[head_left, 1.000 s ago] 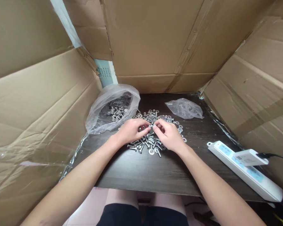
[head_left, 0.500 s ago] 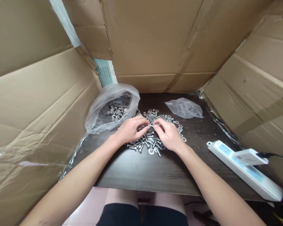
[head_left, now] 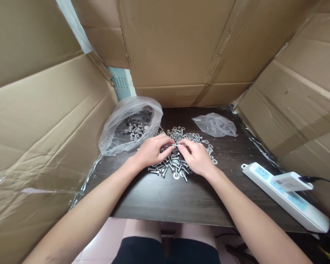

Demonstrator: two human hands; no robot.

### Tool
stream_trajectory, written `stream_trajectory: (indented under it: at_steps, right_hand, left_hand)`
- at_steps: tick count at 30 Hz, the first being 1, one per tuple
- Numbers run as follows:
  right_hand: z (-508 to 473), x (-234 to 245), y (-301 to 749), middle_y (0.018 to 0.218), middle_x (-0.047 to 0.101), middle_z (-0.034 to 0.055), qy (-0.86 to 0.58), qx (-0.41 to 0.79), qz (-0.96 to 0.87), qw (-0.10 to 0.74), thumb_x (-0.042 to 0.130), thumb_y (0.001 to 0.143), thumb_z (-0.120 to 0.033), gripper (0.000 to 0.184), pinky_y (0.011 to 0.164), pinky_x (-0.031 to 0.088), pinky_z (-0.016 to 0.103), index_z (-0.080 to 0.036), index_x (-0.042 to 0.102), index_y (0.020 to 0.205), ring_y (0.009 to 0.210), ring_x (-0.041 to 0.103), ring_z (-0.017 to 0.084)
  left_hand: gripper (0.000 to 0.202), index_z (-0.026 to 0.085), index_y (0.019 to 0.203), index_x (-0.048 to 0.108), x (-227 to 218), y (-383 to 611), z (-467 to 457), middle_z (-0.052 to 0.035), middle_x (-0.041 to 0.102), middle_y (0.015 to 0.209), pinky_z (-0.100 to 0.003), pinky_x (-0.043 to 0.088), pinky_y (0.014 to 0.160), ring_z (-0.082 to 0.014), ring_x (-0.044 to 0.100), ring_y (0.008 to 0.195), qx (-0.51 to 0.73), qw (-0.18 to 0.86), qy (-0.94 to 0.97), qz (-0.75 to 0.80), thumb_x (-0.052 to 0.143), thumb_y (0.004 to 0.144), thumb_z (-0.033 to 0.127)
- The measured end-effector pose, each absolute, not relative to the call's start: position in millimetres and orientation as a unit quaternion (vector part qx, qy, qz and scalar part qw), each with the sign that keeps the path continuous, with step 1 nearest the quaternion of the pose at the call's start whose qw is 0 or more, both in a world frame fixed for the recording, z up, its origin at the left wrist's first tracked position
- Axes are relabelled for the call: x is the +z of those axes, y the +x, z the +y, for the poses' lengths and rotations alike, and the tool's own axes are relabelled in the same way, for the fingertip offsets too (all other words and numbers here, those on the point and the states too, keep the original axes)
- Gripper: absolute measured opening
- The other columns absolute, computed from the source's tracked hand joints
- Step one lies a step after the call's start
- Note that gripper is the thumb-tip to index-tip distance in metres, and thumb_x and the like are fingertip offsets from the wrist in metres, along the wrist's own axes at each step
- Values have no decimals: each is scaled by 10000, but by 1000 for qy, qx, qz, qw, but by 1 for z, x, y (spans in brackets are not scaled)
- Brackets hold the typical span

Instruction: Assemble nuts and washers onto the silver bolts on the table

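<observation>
Only slight movement shows since a second ago: left hand (head_left: 152, 150) and right hand (head_left: 195, 156) stay almost in place, meeting at a small metal bolt (head_left: 175, 145). Leftmost on the table (head_left: 165, 200), a large clear bag (head_left: 106, 141) gapes around metal fasteners (head_left: 137, 130). Next, the left hand's thumb and fingers pinch the bolt's left end, above loose bolts (head_left: 172, 168). Right-hand fingertips pinch its other end. Further right lie washers (head_left: 216, 162), a smaller clear bag (head_left: 216, 125) and a white power strip (head_left: 286, 200).

The metal fastener (head_left: 176, 145) (partly hidden) is too small to identify.
</observation>
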State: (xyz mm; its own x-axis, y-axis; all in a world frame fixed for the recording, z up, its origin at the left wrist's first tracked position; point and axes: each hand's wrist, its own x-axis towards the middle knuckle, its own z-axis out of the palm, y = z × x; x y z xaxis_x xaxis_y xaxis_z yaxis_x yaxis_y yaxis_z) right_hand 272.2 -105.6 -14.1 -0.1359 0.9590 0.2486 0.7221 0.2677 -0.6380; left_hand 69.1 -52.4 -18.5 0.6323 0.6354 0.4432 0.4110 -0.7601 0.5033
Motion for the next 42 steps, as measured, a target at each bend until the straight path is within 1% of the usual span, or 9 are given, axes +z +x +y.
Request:
stream_trajectory:
  at_steps: [3,9,13,19,25,29,35,38,42]
  right_hand:
    - [-106,-15,273,712,592,-25,-572,199,-723,332,533,910,-306,185,627,360,272,-210,591,1057,611,520,136]
    - [-105,-16,273,689,577,-21,-565,199,-727,336,519,916,-305,122,622,360,272,-203,581,941,607,512,133]
    - [-106,-13,272,692,596,0,-567,191,-731,329,442,984,-362,258,641,355,287,-199,599,860,639,526,145]
    - [-106,-13,272,741,595,-14,-556,211,-729,339,533,908,-304,176,635,369,279,-202,558,1050,628,526,142]
    - [-106,-14,271,698,573,-13,-548,214,-733,343,506,930,-304,117,636,361,274,-200,558,921,623,508,139]
    - [-106,-13,271,677,568,-9,-553,206,-734,337,463,967,-321,183,640,347,275,-201,563,873,623,499,142]
    - [-105,-14,272,613,493,1,-567,188,-740,310,368,1026,-405,402,613,302,288,-193,464,698,584,449,141]
    - [-106,-13,272,682,558,-1,-570,195,-729,323,394,1021,-392,301,647,334,283,-199,557,858,639,507,149]
    - [-106,-12,273,746,594,-13,-551,221,-728,342,482,952,-292,137,648,361,274,-209,551,1037,642,524,144]
  left_hand:
    - [150,174,1027,681,-19,70,-53,-26,655,929,-245,481,696,-118,612,744,313,179,884,298,598,952,274]
    - [152,171,1020,680,-18,71,-52,-30,655,924,-246,482,700,-123,614,753,315,174,884,297,592,957,278]
    - [160,166,1026,683,-18,71,-53,-37,660,923,-246,485,692,-123,614,741,318,175,885,292,591,960,279]
    - [164,167,1027,690,-19,69,-53,-36,665,913,-250,486,695,-130,616,753,331,165,882,292,593,961,283]
    - [155,175,1031,684,-17,70,-54,-25,656,905,-249,481,695,-121,613,749,322,165,884,295,590,964,278]
    - [144,172,1026,676,-18,71,-54,-25,652,906,-245,480,688,-115,609,725,315,177,886,292,596,953,267]
    - [132,172,1013,678,-19,71,-53,-27,646,883,-235,481,676,-124,611,731,309,182,889,285,622,931,260]
    - [141,169,1016,683,-19,71,-52,-28,654,889,-239,481,695,-124,612,743,315,175,889,283,621,939,270]
    - [152,163,1024,688,-19,70,-51,-35,661,906,-244,486,705,-125,616,753,324,169,887,283,619,945,273]
